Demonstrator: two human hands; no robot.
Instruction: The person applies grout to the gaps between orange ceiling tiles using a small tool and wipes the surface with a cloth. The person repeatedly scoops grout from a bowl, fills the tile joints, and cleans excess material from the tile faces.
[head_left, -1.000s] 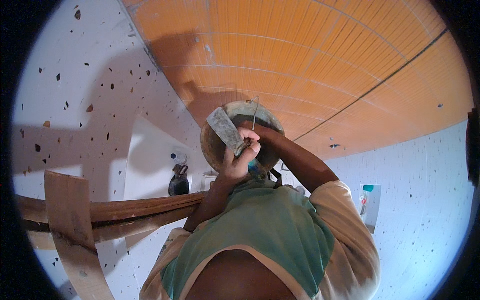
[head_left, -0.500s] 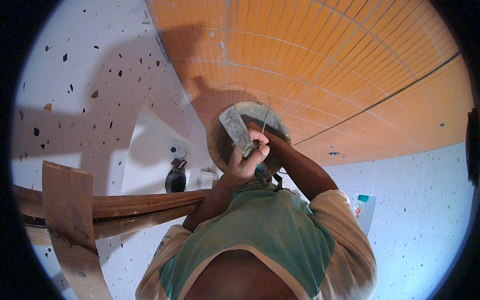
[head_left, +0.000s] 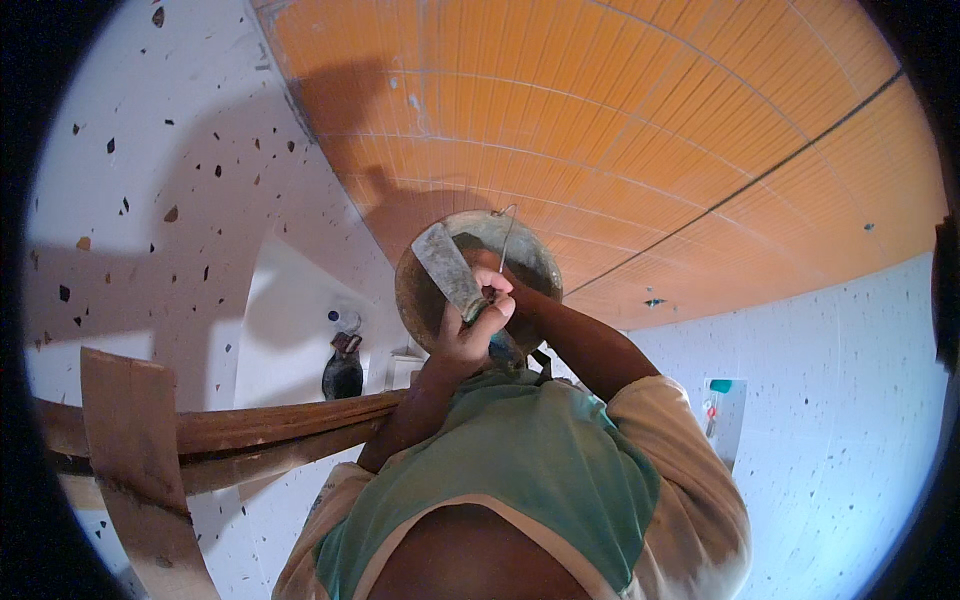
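My left hand [head_left: 470, 342] is wrapped round the handle of a trowel with a long, flat grey blade [head_left: 445, 265]. The blade points up and to the left, over the mouth of a round bucket [head_left: 545, 262] crusted with grey. A thin wire bail [head_left: 506, 240] rises at the bucket's far rim. From the right, my forearm reaches across the rim, and my right hand [head_left: 484, 260] is down inside the bucket behind the trowel. Its fingers are hidden by the blade and my left hand, so what it holds cannot be seen.
An orange wall of narrow tiles [head_left: 600, 140] stands just beyond the bucket. Wooden boards [head_left: 270, 428] cross at the left, with an upright plank [head_left: 130, 430] against them. A dark bottle-shaped object [head_left: 343, 372] and a clear bottle [head_left: 344, 320] lie near a white speckled surface [head_left: 140, 190].
The whole view has shifted a little, so the bucket, trowel and both hands appear slightly farther left. My left hand keeps its grip on the trowel, and my right hand stays in the bucket.
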